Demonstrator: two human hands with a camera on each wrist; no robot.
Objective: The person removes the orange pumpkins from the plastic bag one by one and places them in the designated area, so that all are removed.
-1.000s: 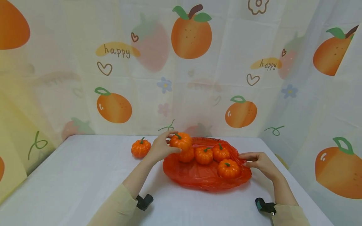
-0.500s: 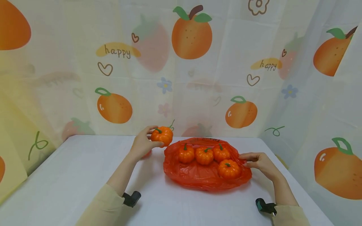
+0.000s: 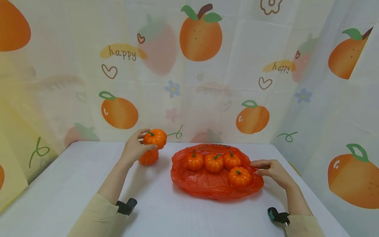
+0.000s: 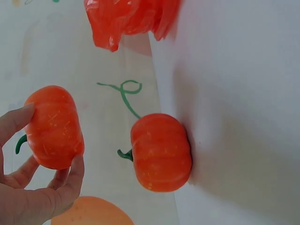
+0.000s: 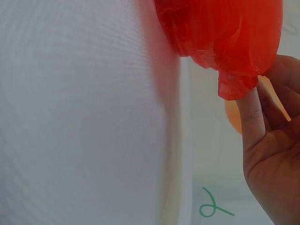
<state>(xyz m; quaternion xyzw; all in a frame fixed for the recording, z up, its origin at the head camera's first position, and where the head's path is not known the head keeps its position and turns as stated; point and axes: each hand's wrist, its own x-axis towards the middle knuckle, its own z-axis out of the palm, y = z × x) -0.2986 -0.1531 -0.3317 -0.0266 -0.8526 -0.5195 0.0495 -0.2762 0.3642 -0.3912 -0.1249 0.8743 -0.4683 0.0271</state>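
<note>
My left hand [image 3: 132, 148] grips a small orange pumpkin [image 3: 157, 139] with a green stem, raised above the table left of the bag. Partly hidden behind that hand, a second pumpkin [image 3: 149, 158] stands on the table; the left wrist view shows the held pumpkin [image 4: 52, 129] apart from the standing pumpkin [image 4: 161, 152]. A red plastic bag [image 3: 204, 185] lies spread wide on the table. Several pumpkins sit in it: three in a row at the back and a pumpkin [image 3: 240, 177] at front right. My right hand [image 3: 275, 171] pinches the bag's right edge between thumb and fingers.
The white table [image 3: 77, 187] reaches back to a fruit-printed curtain [image 3: 207, 85], which also hangs along both sides. Dark wrist cameras are strapped to both forearms.
My left hand has carried its pumpkin leftward, from over the bag to above the pumpkin standing on the table. The right hand and the bag stay where they were.
</note>
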